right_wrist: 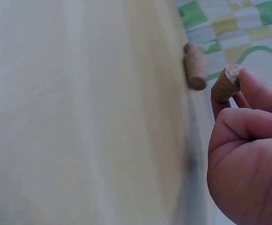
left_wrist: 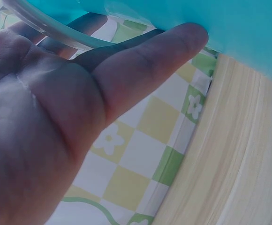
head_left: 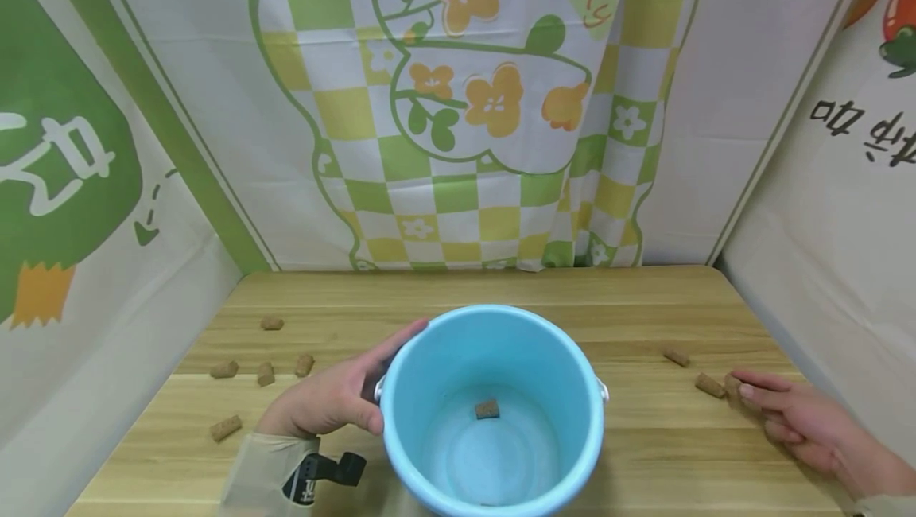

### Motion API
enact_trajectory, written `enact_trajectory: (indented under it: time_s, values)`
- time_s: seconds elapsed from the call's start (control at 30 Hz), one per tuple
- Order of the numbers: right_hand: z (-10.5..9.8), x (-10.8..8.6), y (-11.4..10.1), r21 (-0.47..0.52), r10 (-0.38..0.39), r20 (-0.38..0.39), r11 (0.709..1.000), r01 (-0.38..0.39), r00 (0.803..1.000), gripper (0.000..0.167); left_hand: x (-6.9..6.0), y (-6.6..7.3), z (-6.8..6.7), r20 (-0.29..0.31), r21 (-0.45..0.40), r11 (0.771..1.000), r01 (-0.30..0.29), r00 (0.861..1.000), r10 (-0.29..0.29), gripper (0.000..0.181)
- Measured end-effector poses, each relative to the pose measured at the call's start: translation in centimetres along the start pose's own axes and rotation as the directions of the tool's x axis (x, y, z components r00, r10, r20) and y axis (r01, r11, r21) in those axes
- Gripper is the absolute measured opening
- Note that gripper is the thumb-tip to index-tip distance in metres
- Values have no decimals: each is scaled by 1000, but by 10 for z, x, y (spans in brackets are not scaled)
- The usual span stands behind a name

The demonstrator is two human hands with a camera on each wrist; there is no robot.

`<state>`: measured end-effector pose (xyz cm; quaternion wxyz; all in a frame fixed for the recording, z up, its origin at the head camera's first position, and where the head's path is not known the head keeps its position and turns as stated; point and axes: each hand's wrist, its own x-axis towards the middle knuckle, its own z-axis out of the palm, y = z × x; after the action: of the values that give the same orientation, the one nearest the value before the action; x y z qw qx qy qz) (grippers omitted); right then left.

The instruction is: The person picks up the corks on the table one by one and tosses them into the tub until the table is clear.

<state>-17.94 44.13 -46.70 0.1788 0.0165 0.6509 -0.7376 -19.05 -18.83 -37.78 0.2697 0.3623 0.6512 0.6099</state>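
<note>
A light blue bucket (head_left: 494, 318) stands on the table with one cork (head_left: 487, 409) lying inside it. My left hand (head_left: 336, 394) rests against the bucket's left side, thumb and fingers spread along the wall beside the white handle joint. In the left wrist view, a straight digit (left_wrist: 150, 61) touches the blue wall. At the right, my right hand (head_left: 809, 417) pinches a cork (right_wrist: 226, 84) between thumb and fingers. Close beside it lies another cork (head_left: 710, 386), and a further cork (head_left: 676, 357) is a little farther back.
Several loose corks, including one cork (head_left: 226, 428) nearest the front, lie on the left of the wooden table (head_left: 630, 294). Printed cloth (head_left: 458, 207) hangs behind the table, with cloth walls on both sides.
</note>
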Motion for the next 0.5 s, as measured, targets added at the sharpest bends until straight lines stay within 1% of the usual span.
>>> enact_trajectory:
  time_s: [0.1, 0.27, 0.33, 0.4, 0.5]
  values:
    - [3, 1, -8, 65, -65, 57, 996, 61, 996, 35, 0, -1, 0, 2, -8, 1000, -2, 1000, 2, 113]
    - [13, 4, -23, 113, -143, 96, 985, 132, 985, 37, 1, -2, 0, 4, -21, 1000, -6, 1000, 6, 113]
    - [19, 4, -28, 133, -172, 109, 979, 157, 979, 38, 1, -2, 0, 4, -27, 1000, -6, 1000, 6, 113]
    - [27, 5, -34, 159, -199, 138, 971, 177, 970, 39, 0, -1, 1, 4, -27, 1000, -6, 1000, 6, 113]
    - [40, 7, -44, 165, -221, 170, 967, 193, 960, 39, 0, -1, 0, 3, -18, 1000, -5, 1000, 5, 114]
